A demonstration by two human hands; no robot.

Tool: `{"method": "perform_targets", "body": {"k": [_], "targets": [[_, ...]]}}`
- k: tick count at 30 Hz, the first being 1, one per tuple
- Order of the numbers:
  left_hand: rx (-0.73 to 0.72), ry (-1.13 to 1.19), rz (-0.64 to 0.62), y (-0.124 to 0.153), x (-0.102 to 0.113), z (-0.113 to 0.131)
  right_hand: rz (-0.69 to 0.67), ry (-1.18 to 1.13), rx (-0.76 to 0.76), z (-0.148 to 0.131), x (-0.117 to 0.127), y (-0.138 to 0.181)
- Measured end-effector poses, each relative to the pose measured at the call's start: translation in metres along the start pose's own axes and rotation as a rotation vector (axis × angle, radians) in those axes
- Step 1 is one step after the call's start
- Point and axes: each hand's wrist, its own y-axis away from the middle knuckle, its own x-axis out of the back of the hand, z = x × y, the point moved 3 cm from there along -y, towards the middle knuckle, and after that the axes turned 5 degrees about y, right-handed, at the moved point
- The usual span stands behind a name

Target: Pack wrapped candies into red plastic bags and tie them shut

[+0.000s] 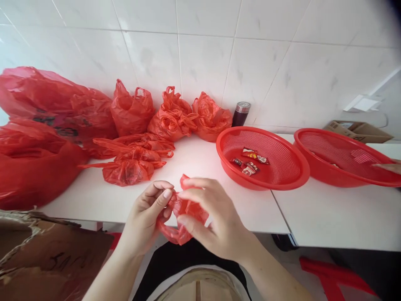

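Note:
A small red plastic bag (183, 211) is held at the near edge of the white table (200, 163), between both hands. My left hand (147, 217) pinches the bag's left side with thumb and fingers closed. My right hand (213, 217) grips its right side, fingers curled over the top. Just beyond the hands to the right stands a red mesh basket (282, 177) holding a few wrapped candies (250, 161).
Several filled red plastic bags (131, 163) lie at the left and back of the table. A second red basket (341, 159) sits at the right, with another person's fingertips (388, 167) on its rim. A dark flask (240, 113) stands by the tiled wall. Cardboard (46, 255) lies at lower left.

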Motion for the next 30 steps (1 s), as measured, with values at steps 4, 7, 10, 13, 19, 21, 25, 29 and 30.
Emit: {"method": "perform_targets", "body": {"k": [4,7,10,13,19,21,25,29,30], "targets": [[0.007,0.190,0.079,-0.004,0.010,0.013,-0.194,0.127,-0.001,0.022,-0.002,0.010],[-0.102,0.265,0.204,-0.010,0.030,0.025,-0.234,0.161,-0.122,0.049,0.013,0.033],[-0.149,0.277,0.273,-0.016,0.042,0.023,-0.317,0.260,-0.227,0.066,0.030,0.053],[-0.161,0.210,0.257,-0.018,0.039,0.013,-0.421,0.370,-0.304,0.065,0.044,0.059],[-0.056,0.082,0.084,-0.004,-0.009,-0.003,0.016,0.193,-0.190,0.018,0.040,0.022],[0.049,0.101,0.034,0.004,-0.023,-0.001,-0.097,0.100,-0.132,0.014,0.013,0.011],[0.140,0.174,0.025,0.014,-0.010,0.023,-0.518,0.296,-0.291,0.049,-0.023,0.008],[0.023,0.267,0.106,0.003,0.031,0.048,-0.764,0.155,-0.328,0.078,-0.004,0.022],[-0.026,0.261,0.130,-0.001,0.037,0.049,-0.758,0.078,-0.297,0.080,0.003,0.026]]}}
